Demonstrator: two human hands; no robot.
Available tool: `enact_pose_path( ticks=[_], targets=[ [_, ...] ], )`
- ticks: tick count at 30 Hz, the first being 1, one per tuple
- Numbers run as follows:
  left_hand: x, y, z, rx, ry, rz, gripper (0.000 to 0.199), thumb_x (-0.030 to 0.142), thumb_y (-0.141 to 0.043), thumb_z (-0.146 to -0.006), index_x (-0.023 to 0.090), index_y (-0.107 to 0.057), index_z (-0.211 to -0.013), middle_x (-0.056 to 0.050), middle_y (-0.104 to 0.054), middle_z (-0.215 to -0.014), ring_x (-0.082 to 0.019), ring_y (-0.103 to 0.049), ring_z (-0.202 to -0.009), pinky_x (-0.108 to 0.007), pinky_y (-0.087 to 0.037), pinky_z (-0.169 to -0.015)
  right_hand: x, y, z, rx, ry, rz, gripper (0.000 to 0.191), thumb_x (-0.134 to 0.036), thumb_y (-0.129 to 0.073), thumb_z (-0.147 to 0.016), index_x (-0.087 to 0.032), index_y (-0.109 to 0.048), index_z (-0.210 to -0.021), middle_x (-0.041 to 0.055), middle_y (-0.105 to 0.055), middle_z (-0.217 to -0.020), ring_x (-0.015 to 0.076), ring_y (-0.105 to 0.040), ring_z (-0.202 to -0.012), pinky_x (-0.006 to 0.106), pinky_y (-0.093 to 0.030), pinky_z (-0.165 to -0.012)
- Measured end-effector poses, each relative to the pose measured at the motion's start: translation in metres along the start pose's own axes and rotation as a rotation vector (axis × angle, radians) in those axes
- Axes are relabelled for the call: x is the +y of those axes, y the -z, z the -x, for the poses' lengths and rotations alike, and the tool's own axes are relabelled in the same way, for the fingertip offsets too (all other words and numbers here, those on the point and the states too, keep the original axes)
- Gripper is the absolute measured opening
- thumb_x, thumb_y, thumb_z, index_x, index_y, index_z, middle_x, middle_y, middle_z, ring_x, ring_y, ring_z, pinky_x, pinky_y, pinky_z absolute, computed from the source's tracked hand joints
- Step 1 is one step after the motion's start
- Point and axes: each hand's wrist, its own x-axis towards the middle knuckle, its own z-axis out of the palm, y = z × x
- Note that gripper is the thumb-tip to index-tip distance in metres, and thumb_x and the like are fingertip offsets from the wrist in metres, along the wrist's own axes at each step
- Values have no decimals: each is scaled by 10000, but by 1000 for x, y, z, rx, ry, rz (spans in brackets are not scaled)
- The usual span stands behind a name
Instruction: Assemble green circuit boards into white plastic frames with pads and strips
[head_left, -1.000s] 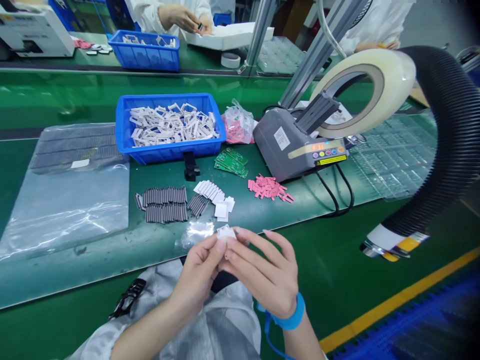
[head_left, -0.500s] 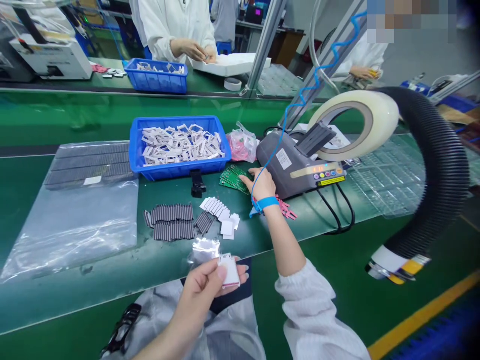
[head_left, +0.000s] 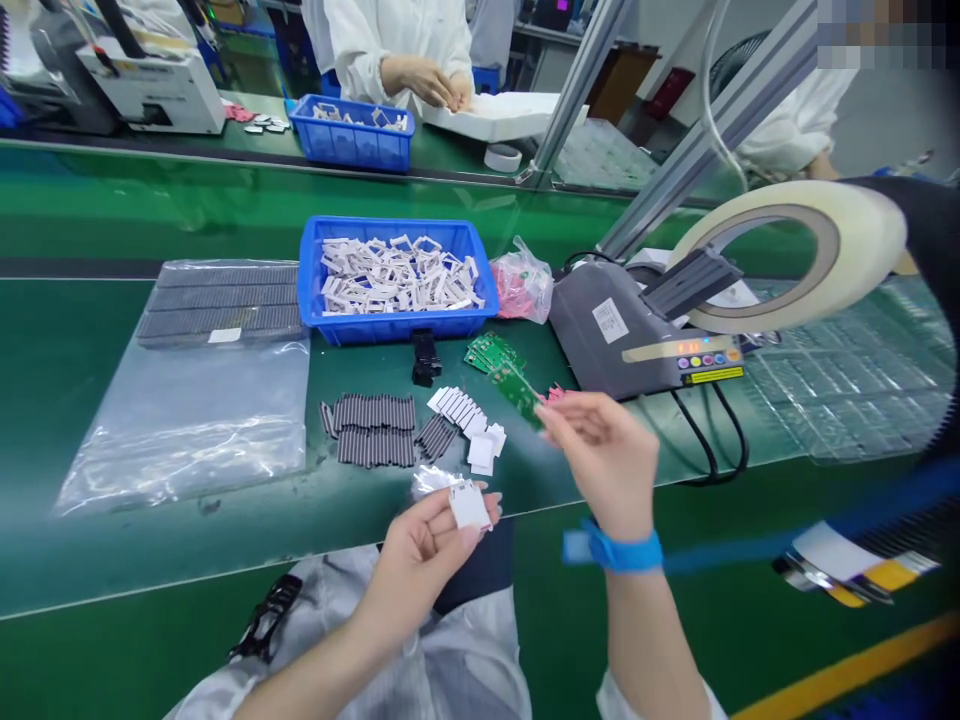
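My left hand [head_left: 431, 540], low at the table's front edge, grips a small white square plastic part [head_left: 469, 506] with a reddish lower edge. In my right hand [head_left: 604, 450], pinched at one end, is a green circuit board [head_left: 516, 392], held above the table and tilted. Other green circuit boards [head_left: 491, 350] lie in a small stack just beyond it. Pink strips [head_left: 555, 393] are partly hidden behind my right fingers. White square pads [head_left: 482, 448] and rows of dark grey strips [head_left: 375, 430] lie beyond my left hand. A blue band [head_left: 621, 550] circles my right wrist.
A blue bin [head_left: 397, 328] holds many white plastic frames. To its right are a pink-filled bag [head_left: 523, 285] and a grey tape dispenser [head_left: 611, 340] with a large tape roll [head_left: 862, 255]. Clear bags [head_left: 202, 410] lie left. Across the line, a co-worker's hands [head_left: 431, 82] work.
My right hand has lifted a green circuit board off the stack and drawn it back toward me. My left hand still holds the white part, now turned slightly. The view has shifted.
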Motion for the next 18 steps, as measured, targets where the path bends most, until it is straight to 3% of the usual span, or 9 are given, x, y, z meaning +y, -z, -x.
enact_pose_path(
  ticks=[3,7,10,18],
  targets=[
    [1,-4,-1,1,-54,-27,254,192,-711,-758,179,-698,-1010,-85,-757,-1014,-194,-689,-983,-322,-479,-968,-8,7,49,-112,-88,-386,204,-286,-734,-703,-188,-556,-691,-24,-618,-534,120,-593,-420,199,-488,-384],
    [3,-11,3,-18,-106,-133,257,208,-713,-754,187,-710,-1010,-82,-749,-1041,-207,-676,-1016,-302,-492,-945,-6,-1,88,-249,-322,-685,265,-225,-744,-704,-190,-481,-692,-37,-625,-577,89,-580,-406,158,-473,-370],
    [2,-13,8,-12,-129,-221,283,235,-702,-766,203,-703,-1047,-79,-741,-1067,-203,-668,-1032,-297,-487,-955,-4,-9,98,-254,-375,-758,281,-229,-733,-721,-193,-455,-696,-59,-589,-549,78,-564,-387,145,-456,-360],
    [-6,-8,11,-128,-245,-254,286,287,-643,-823,228,-672,-1101,-52,-747,-1054,-186,-679,-1006,-252,-530,-874,-11,-9,104,-153,-298,-786,257,-181,-705,-750,-192,-454,-695,-76,-574,-550,59,-561,-389,131,-476,-391]
  ],
)
